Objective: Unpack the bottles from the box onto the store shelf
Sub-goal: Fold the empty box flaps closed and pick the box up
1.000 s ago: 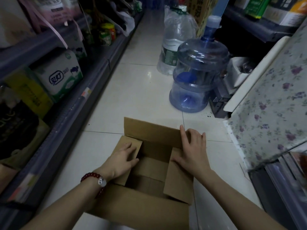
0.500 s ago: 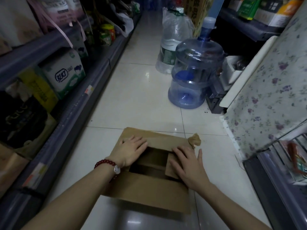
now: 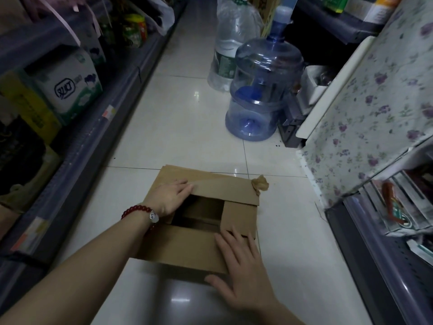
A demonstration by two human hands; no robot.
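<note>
A brown cardboard box sits on the white tiled floor in the aisle. Its flaps are folded inward, leaving a dark square gap in the middle; no bottles show inside. My left hand, with a red bead bracelet on the wrist, lies flat on the left flap at the far flap's edge. My right hand presses flat with spread fingers on the near right corner of the box, thumb over the front edge. A crumpled wad of brown tape sticks to the far right corner.
A store shelf with packaged goods runs along the left. A blue water jug and a clear water bottle stand on the floor ahead. A floral-covered unit and a lower rack are on the right.
The box flaps went from standing open to folded down. My right hand slid from the right flap to the near right corner. My left hand stayed on the left side.
</note>
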